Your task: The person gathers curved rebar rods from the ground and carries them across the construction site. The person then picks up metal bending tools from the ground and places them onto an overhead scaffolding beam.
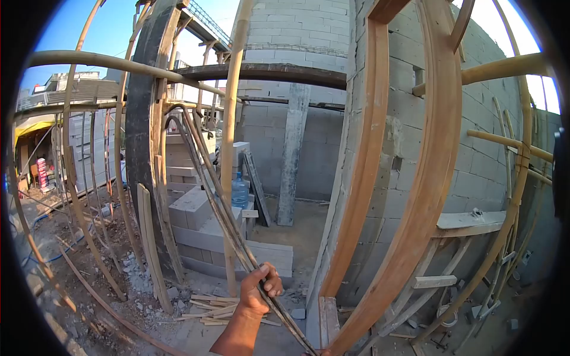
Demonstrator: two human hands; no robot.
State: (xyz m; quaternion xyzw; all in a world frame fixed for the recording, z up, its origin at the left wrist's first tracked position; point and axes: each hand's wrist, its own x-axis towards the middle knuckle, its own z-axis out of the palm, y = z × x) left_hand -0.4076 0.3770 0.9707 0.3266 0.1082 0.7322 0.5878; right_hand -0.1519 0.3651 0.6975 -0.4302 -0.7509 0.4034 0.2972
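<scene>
My left hand (261, 289) is closed around long, dark steel rods with bent, hooked tops (215, 196). The rods slant from the upper left, beside a black-faced timber post, down to the bottom edge. Thumb and fingers wrap round them in their lower part. At the bottom edge, by the rods' lower end, a sliver of skin that looks like my right hand (323, 352) shows; its fingers are mostly cut off. Just right of the rods stands a brown wooden door frame (363, 172) against the block wall.
Bamboo poles (233, 118) and a crossbar (113, 62) form scaffolding around me. Behind stand stacked grey blocks (193, 207), a blue water bottle (240, 191) and a leaning plank (293, 160). Wood strips (214, 308) and rubble lie on the ground. A trestle (469, 222) stands right.
</scene>
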